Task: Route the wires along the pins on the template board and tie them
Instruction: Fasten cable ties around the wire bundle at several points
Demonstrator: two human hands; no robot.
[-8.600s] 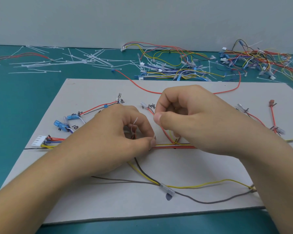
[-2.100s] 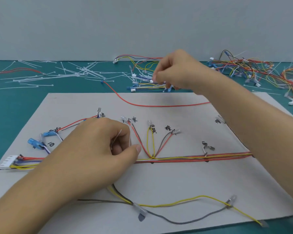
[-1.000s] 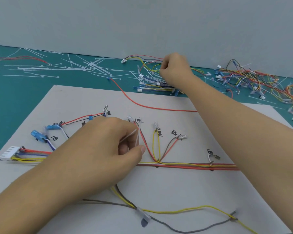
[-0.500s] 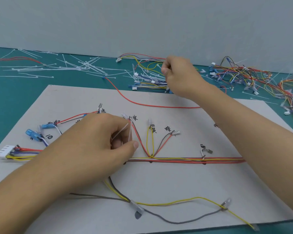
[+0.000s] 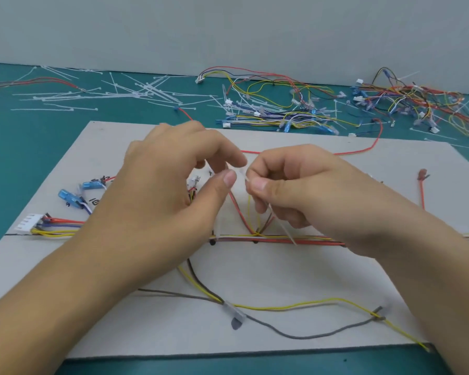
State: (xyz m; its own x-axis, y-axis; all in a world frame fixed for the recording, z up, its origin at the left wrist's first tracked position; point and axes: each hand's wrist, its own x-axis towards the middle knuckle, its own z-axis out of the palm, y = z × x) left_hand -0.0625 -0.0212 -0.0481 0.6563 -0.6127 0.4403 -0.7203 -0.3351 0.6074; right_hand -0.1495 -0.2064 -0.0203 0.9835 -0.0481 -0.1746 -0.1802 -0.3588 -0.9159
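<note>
Nylon, white and thin: a cable tie is being pinched between the thumb and forefinger of the right hand, with the other fingers curling under. I am reading the tie's long axis as slanting, its upper end pointing toward the left hand and its lower tip hanging just over the horizontal bundle of red and yellow wires. The left hand is hovering with fingers curled and thumb drawn close to the forefinger. A second pale strip is rising from the bundle toward that thumb, but I cannot tell whether it is being gripped.

The bundle is lying directly beneath both hands, running from the left-hand side to the right-hand side across the grey card template board, with small black pins touching its near side. I am judging the right hand to be nearer the tying point. The coming move is calling for that tip to pass under the wires, crosswise to their run.

Open board is lying on my side of the hands, crossed only by a slack yellow wire and a grey wire. Beyond the hands a long red wire is crossing the board, and a sweep that way is risking a snag.
</note>
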